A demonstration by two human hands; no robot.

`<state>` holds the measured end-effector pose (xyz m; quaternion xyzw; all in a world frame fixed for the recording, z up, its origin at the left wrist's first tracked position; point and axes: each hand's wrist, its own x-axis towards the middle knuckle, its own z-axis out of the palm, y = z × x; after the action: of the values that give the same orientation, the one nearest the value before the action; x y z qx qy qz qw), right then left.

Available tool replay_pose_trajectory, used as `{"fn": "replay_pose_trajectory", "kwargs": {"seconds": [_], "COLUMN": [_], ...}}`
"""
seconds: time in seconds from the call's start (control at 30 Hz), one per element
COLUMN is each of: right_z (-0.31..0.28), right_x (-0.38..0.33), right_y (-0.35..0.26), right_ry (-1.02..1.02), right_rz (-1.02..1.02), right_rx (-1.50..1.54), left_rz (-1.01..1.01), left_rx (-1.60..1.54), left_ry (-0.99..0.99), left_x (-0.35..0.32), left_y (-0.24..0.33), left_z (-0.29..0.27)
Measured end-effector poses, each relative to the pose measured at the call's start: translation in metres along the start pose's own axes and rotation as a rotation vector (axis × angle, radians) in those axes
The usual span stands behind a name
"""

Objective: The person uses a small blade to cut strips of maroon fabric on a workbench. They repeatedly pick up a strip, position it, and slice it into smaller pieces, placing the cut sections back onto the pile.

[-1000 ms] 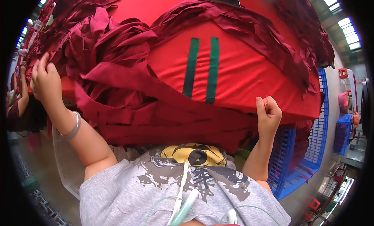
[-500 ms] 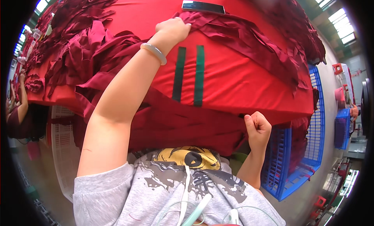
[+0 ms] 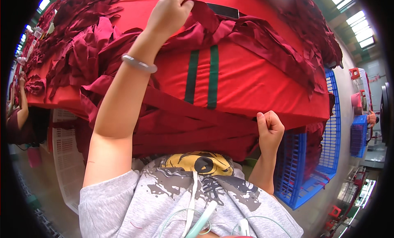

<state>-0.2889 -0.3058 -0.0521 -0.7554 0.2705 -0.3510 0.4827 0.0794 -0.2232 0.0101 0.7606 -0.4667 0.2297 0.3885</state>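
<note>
My left hand [image 3: 170, 12] is raised over the far part of the red-covered table [image 3: 242, 78]. Its fingers are closed on a dark red fabric strip [image 3: 205, 22], part of a long crumpled bunch across the table. By the near right edge, my right hand [image 3: 271, 125] is a fist with the thumb up, pinching the end of a dark red fabric strip [image 3: 193, 111] that stretches along the table's front. More dark red fabric [image 3: 184, 135] drapes over my lap. Two dark green bands [image 3: 213, 76] lie between the hands on the red cover.
A phone [image 3: 223, 11] lies beyond the fabric, partly covered. Heaps of dark red strips [image 3: 78, 20] fill the table's left and far right. A blue crate [image 3: 293, 172] stands at my right, a white basket [image 3: 67, 160] at left. Another person's arm [image 3: 23, 102] shows far left.
My left hand has moved up and away from me, lifting and pulling the dark red strip, which now overlaps part of the phone. My right hand stays almost in place.
</note>
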Motion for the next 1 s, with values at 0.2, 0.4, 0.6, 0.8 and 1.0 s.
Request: {"fn": "replay_pose_trajectory", "kwargs": {"seconds": [0.2, 0.4, 0.6, 0.8, 1.0], "right_z": [0.008, 0.055, 0.084, -0.037, -0.238], "right_x": [0.000, 0.011, 0.057, 0.129, 0.212], "right_y": [-0.012, -0.032, -0.052, -0.022, 0.076], "right_ry": [-0.189, -0.762, -0.525, -0.180, 0.336], "right_rz": [0.304, 0.675, 0.472, 0.123, 0.201], "right_rx": [0.636, 0.882, 1.462, 1.276, 1.089], "left_rz": [-0.436, -0.022, -0.039, 0.014, -0.419], "left_rx": [-0.531, -0.894, -0.351, -0.579, -0.738], "left_ry": [-0.796, -0.932, -0.798, -0.577, -0.472], "left_x": [-0.027, -0.076, -0.118, -0.125, -0.137], "left_y": [0.061, 0.074, 0.091, 0.066, 0.039], "left_z": [-0.097, -0.129, -0.145, -0.148, -0.146]}}
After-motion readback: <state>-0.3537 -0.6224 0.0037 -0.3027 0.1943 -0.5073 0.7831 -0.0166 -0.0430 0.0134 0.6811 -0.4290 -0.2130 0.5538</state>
